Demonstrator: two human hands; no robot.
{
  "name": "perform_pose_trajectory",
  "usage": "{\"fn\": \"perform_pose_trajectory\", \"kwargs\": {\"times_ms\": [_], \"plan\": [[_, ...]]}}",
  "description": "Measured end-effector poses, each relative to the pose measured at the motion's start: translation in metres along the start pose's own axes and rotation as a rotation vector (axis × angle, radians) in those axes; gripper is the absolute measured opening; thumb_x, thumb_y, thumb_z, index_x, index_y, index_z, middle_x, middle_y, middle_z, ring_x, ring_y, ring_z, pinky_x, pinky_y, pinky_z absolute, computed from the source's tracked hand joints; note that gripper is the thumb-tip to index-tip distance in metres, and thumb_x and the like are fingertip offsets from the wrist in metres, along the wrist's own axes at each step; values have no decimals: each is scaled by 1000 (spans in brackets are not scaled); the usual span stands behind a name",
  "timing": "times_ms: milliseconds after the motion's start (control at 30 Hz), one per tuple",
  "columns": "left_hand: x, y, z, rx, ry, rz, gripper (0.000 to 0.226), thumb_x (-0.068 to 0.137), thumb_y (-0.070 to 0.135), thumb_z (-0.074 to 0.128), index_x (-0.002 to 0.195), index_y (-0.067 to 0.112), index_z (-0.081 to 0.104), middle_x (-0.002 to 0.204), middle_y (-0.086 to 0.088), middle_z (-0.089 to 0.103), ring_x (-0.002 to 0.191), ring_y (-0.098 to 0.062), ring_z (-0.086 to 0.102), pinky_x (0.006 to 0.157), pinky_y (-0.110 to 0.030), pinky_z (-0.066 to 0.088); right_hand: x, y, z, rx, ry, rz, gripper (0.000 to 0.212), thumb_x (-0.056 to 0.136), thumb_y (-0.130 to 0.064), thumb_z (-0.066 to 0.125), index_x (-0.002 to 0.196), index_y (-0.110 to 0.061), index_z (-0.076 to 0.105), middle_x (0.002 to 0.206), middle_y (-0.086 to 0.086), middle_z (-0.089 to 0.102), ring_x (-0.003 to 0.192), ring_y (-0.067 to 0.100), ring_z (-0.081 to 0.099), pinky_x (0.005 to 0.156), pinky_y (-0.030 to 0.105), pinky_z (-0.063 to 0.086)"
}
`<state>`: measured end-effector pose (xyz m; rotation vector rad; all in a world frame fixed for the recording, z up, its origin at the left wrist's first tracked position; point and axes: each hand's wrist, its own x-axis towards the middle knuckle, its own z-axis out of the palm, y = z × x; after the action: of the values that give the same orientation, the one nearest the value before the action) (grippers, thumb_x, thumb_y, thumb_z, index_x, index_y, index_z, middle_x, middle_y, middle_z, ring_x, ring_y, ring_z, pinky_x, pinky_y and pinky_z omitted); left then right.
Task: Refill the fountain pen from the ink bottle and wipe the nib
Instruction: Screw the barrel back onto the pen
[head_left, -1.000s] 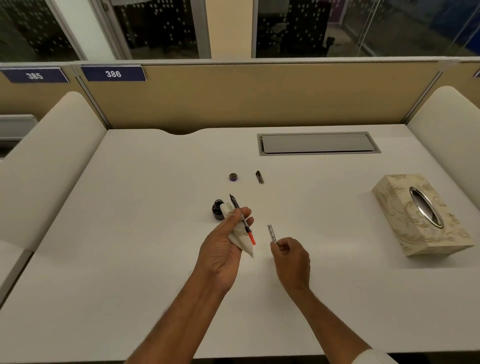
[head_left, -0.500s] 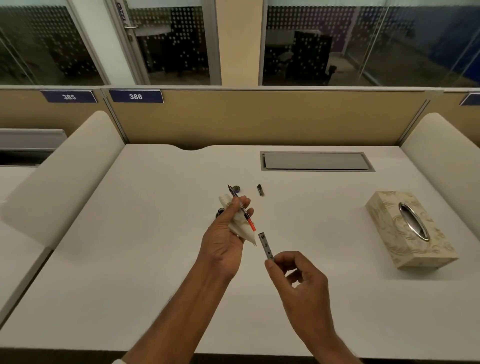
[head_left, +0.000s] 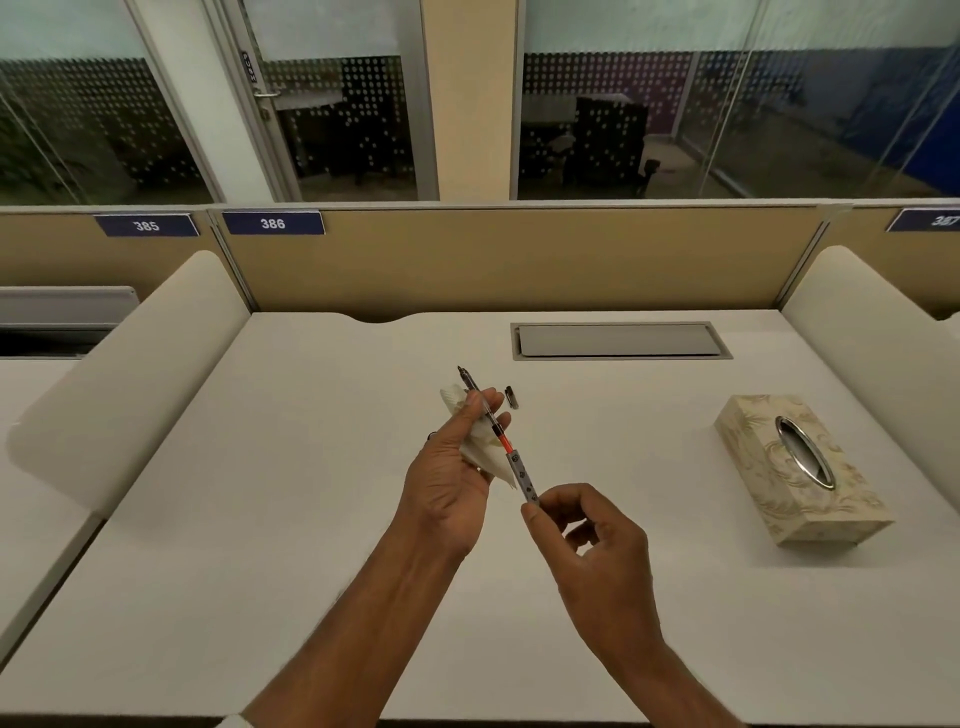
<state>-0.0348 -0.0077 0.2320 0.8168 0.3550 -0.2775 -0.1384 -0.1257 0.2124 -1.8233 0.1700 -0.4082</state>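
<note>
My left hand (head_left: 447, 483) holds the fountain pen's front section (head_left: 480, 402), nib pointing up and away, together with a crumpled white tissue (head_left: 480, 449). The orange converter end (head_left: 504, 441) sticks out below my fingers. My right hand (head_left: 587, 540) pinches the patterned pen barrel (head_left: 522, 475) by its lower end, and the barrel's open end meets the orange converter. The ink bottle is almost fully hidden behind my left hand; only a dark sliver (head_left: 431, 435) shows. A small dark pen cap (head_left: 511, 397) lies on the desk just beyond my left fingers.
A patterned tissue box (head_left: 800, 467) stands at the right of the white desk (head_left: 260, 519). A grey cable hatch (head_left: 621, 340) sits at the back. Padded dividers flank both sides, with a tan partition (head_left: 519, 260) behind.
My right hand has brought the barrel up and left until its open end meets the converter in my left hand. The camera has tilted up, and the ink bottle and its lid are now covered.
</note>
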Motion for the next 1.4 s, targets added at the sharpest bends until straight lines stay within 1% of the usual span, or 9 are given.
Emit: {"fn": "perform_pose_trajectory", "kwargs": {"times_ms": [267,367,467,633,767,900,1133,1233,1400], "plan": [[3,4,8,-3,13,25,42,98,22,63,135,4,63,124,-13,69,114,-28,65,84,-37,54,4,-4,-6,3,21,-25,13,86,-17,76,81,-26,68,78,-13,70,77,14,66,59,18,51],[2,5,12,30,-4,44,34,97,21,64,126,4,68,119,-12,70,112,-28,65,83,-36,55,6,-5,-7,11,27,-30,12,86,-16,76,81,-25,69,78,-13,70,77,13,66,60,16,50],[-1,2,16,80,-27,79,27,95,22,65,118,8,71,114,-11,72,110,-28,66,88,-36,56,11,-7,-9,19,35,-44,12,86,-15,76,81,-23,69,78,-12,70,76,13,65,60,15,49],[-4,-3,21,167,-33,140,28,97,23,62,120,8,71,118,-11,73,119,-33,66,104,-45,51,19,-8,-11,23,64,-64,12,87,-15,75,81,-24,69,78,-13,69,75,12,64,58,14,48],[-6,-1,24,181,-33,157,25,97,22,61,117,9,71,119,-11,72,118,-34,66,101,-42,52,23,-9,-11,27,84,-78,12,87,-15,75,81,-23,69,78,-12,69,74,12,64,57,14,48],[-9,-5,27,196,-32,158,36,98,22,61,129,4,66,125,-13,72,120,-33,67,105,-45,51,24,-9,-9,0,103,-129,10,88,-16,74,84,-22,68,81,-13,69,77,12,65,57,13,48],[-19,-15,29,206,-55,162,44,86,29,69,123,5,72,123,-11,74,121,-32,66,110,-51,48,28,-12,-8,8,149,-139,19,89,-14,73,87,-31,64,80,-19,68,81,4,65,59,8,48],[-20,-13,28,233,-49,178,50,79,32,72,121,5,73,123,-11,74,123,-34,64,112,-54,45,28,-12,-10,67,136,-87,18,91,-17,70,87,-34,66,78,-15,70,81,6,65,62,11,50],[-24,-14,25,251,-58,189,31,93,24,67,118,7,75,121,-9,75,121,-33,66,112,-54,45,25,-14,-12,182,90,12,8,89,-26,72,96,-27,72,85,-10,73,81,15,68,66,24,58]]}}
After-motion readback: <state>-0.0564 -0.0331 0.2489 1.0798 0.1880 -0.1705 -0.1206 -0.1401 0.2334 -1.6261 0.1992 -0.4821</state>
